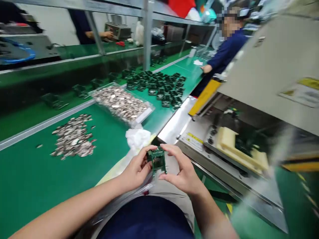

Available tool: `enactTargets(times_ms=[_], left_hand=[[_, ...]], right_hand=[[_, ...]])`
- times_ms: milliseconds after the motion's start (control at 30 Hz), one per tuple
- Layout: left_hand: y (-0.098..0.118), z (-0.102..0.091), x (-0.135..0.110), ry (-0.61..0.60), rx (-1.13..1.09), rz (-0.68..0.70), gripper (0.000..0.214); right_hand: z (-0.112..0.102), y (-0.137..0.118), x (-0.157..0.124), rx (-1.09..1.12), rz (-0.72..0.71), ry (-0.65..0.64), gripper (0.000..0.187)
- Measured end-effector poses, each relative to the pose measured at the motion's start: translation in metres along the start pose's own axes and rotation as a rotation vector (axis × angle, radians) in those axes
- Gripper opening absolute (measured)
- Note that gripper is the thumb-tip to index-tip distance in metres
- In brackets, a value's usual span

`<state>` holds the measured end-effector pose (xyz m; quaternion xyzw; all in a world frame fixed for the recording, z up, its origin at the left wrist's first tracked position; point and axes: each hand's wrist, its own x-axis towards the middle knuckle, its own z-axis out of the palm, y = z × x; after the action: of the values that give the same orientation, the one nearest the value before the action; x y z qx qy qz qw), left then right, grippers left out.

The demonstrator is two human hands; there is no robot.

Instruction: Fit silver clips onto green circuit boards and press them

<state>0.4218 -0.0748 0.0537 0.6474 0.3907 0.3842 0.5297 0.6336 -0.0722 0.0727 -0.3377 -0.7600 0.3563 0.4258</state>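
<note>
A small dark green plastic frame-like part (158, 162) is held over my lap, between both hands. My left hand (137, 169) grips its left side with bent fingers and thumb. On the other side my right hand (183, 169) curves around it, fingertips at the top edge and thumb at the lower right corner. Just beyond my hands lies a crumpled white cloth (137, 137). To the left, a loose heap of small silvery metal pieces (73, 136) rests on the green tabletop (30, 179).
A clear tray (119, 103) full of silvery pieces stands behind the cloth. Many dark green parts (161, 84) are piled farther back. At right is a machine (269, 66) with a cream fixture (231, 142). A person in dark blue (229, 49) works beyond it.
</note>
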Motion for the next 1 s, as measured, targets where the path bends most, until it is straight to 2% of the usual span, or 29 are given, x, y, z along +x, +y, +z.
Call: enactTargets(times_ms=[67, 133, 200, 267, 300, 367, 400, 467, 533, 567, 667, 800, 900, 1000], left_hand=[[0.019, 0.011, 0.023, -0.24, 0.02, 0.057, 0.05], [0.038, 0.03, 0.056, -0.406, 0.05, 0.171, 0.062], [0.058, 0.059, 0.094, -0.432, 0.123, 0.314, 0.066], [0.075, 0.096, 0.132, -0.374, 0.232, 0.436, 0.066], [0.081, 0.115, 0.151, -0.355, 0.283, 0.473, 0.069], [0.091, 0.15, 0.183, -0.375, 0.354, 0.463, 0.08], [0.095, 0.165, 0.197, -0.405, 0.367, 0.424, 0.085], [0.099, 0.185, 0.215, -0.44, 0.33, 0.331, 0.088], [0.101, 0.189, 0.222, -0.413, 0.197, 0.274, 0.084], [0.101, 0.185, 0.22, -0.379, 0.106, 0.258, 0.081], [0.098, 0.149, 0.199, -0.285, -0.122, 0.209, 0.071], [0.072, 0.071, 0.15, -0.279, -0.106, 0.078, 0.056], [0.036, 0.027, 0.118, -0.361, -0.008, -0.066, 0.053], [0.004, 0.013, 0.104, -0.408, 0.116, -0.125, 0.054]], right_hand=[[-0.03, -0.008, -0.024, -0.032, -0.026, 0.132, 0.068], [-0.063, -0.012, -0.052, -0.023, 0.0, 0.435, 0.068], [-0.097, -0.013, -0.083, 0.002, -0.014, 0.878, 0.066], [-0.131, -0.011, -0.11, 0.004, -0.055, 1.28, 0.06], [-0.146, -0.009, -0.12, -0.016, -0.06, 1.416, 0.057], [-0.172, -0.004, -0.134, -0.079, -0.01, 1.546, 0.057], [-0.181, -0.002, -0.138, -0.109, 0.03, 1.557, 0.059], [-0.196, 0.001, -0.137, -0.155, 0.103, 1.496, 0.063], [-0.205, 0.003, -0.128, -0.214, 0.155, 1.377, 0.064], [-0.209, 0.003, -0.122, -0.252, 0.174, 1.313, 0.064], [-0.217, 0.002, -0.1, -0.374, 0.26, 1.073, 0.064], [-0.219, 0.0, -0.072, -0.512, 0.413, 0.707, 0.061], [-0.217, 0.001, -0.061, -0.537, 0.445, 0.63, 0.061], [-0.212, 0.004, -0.072, -0.647, 0.497, 0.656, 0.065]])
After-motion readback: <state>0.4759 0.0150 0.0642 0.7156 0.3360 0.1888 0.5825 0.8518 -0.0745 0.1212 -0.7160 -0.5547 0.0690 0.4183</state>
